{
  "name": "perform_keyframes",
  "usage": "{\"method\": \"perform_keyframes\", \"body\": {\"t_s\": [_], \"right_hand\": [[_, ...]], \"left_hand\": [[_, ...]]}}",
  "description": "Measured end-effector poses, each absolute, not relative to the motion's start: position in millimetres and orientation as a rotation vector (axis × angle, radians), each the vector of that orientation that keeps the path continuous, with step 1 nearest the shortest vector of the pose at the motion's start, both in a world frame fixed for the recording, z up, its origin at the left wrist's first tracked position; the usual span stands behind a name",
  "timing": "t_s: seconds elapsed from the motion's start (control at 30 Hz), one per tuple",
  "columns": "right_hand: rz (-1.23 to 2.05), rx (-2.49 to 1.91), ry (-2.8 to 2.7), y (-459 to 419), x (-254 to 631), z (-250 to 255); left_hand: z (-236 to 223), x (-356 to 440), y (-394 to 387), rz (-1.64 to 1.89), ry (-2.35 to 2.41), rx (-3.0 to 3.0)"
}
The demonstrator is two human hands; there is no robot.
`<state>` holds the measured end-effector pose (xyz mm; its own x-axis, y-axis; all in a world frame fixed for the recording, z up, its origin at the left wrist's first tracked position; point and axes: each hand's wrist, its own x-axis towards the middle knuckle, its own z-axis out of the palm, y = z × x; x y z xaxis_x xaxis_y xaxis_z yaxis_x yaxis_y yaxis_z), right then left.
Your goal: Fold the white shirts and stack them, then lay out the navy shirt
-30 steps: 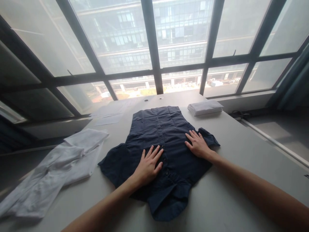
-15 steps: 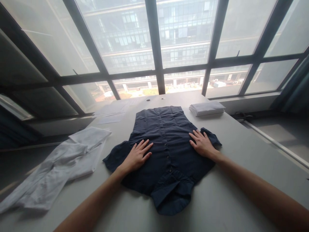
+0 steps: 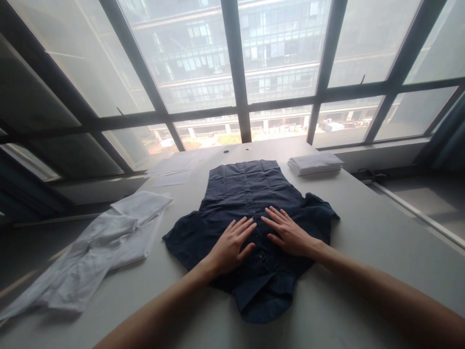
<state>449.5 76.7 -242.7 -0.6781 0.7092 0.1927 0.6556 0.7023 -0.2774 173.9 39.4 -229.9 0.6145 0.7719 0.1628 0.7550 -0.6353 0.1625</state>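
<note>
A dark blue button-up shirt [image 3: 247,189] lies spread front side up, its collar [image 3: 267,300] toward me and its hem at the far end. Both short sleeves stick out to the sides. My left hand [image 3: 232,245] rests flat on the chest, just left of the button line, with fingers apart. Just right of the buttons, my right hand [image 3: 288,232] lies on the cloth, fingers stretched out. The fingertips of the two hands are close to each other near the middle. Neither hand holds anything.
The shirt is on a white table [image 3: 363,242]. At left lies a loosely laid white garment [image 3: 105,242], partly over the table's edge. Sheets of paper [image 3: 170,169] are at the far left, and a stack of folded white cloth [image 3: 314,164] at the far right. Large windows [image 3: 279,53] stand behind.
My left hand moved out to the left over the shirt, then back to the middle. My right hand has slid from beside the right sleeve inward to the button line.
</note>
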Motion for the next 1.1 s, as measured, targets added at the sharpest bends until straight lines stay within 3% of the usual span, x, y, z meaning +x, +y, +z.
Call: {"method": "perform_keyframes", "body": {"t_s": [0.23, 0.53, 0.83, 1.0, 1.1], "right_hand": [[0.475, -0.947, -2.781, 70.4, 449.0, -246.3], [0.384, -1.161, -2.699, 89.1, 466.7, -253.6], [0.406, -1.177, -2.734, 60.7, 465.3, -247.6], [0.464, -1.109, -2.486, 49.6, 455.0, -238.2], [0.755, -1.048, -2.114, 72.4, 432.9, -228.6]], "left_hand": [[-234.7, 184.5, 27.5, 0.163, 1.116, 2.729], [-238.7, 181.3, 28.1, 0.158, 1.42, 2.645], [-232.5, 194.3, 5.4, 0.041, 1.385, 2.537], [-208.8, 192.1, 19.1, 0.424, 1.301, 2.238], [-192.4, 191.9, 62.8, 0.801, 1.134, 1.726]]}}
